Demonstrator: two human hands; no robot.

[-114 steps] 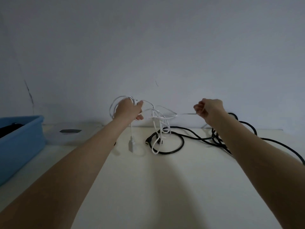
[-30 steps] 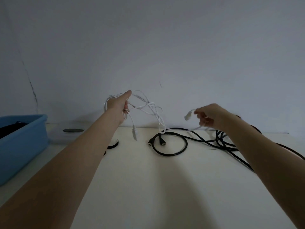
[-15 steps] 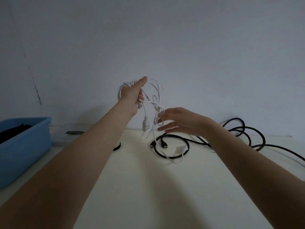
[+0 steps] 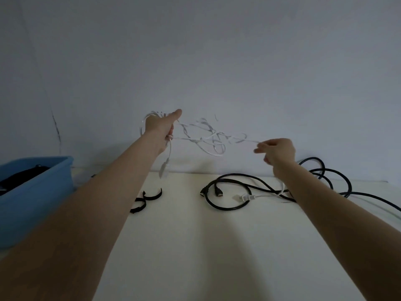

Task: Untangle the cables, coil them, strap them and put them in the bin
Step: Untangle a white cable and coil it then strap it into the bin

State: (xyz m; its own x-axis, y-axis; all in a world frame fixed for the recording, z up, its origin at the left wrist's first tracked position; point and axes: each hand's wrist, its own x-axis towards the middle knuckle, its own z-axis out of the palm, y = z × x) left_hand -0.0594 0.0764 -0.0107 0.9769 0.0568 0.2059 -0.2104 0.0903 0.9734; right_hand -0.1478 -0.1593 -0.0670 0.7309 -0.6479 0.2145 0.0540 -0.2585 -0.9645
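White cable (image 4: 208,140) held by two hands; two black straps (image 4: 149,197) below.

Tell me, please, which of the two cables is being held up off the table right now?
The white cable: left hand and right hand hold it stretched in the air, while the black cable lies on the table.

On the bench (image 4: 195,246), the bin (image 4: 36,192) sits at nine o'clock, the straps (image 4: 147,197) lie just left of centre, the thick cable (image 4: 271,187) sprawls from centre to three o'clock, and the thin cable (image 4: 208,140) hangs above them between left hand (image 4: 159,127) and right hand (image 4: 277,149).
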